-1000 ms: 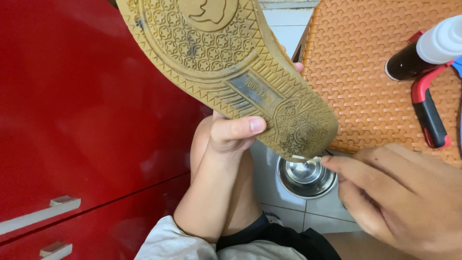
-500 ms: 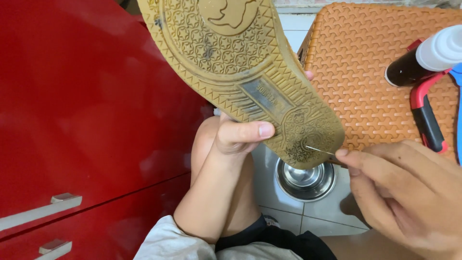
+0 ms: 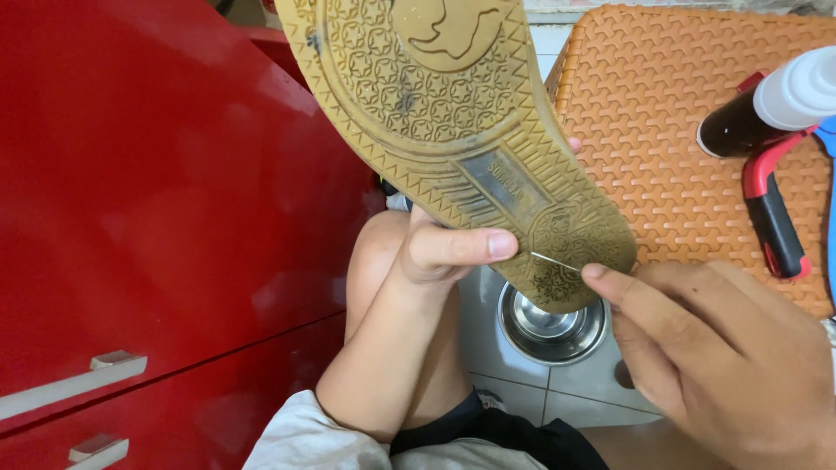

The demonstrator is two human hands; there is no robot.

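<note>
The right hand [image 3: 723,365] pinched a thin needle [image 3: 555,261] in a narrow grip, its tip against the heel of the worn tan sole [image 3: 453,130]. The left hand [image 3: 444,252] clasped the shoe's edge, thumb across the tread, holding it tilted above a steel bowl [image 3: 550,326]. By the look of it, picking at the tread was underway; steady pressure seemed needed. An orange mat [image 3: 662,130] lay beyond.

Passage at nine o'clock is blocked by the red cabinet [image 3: 157,226]; at six o'clock open floor [image 3: 566,392] is interrupted by a steel bowl [image 3: 551,326].
</note>
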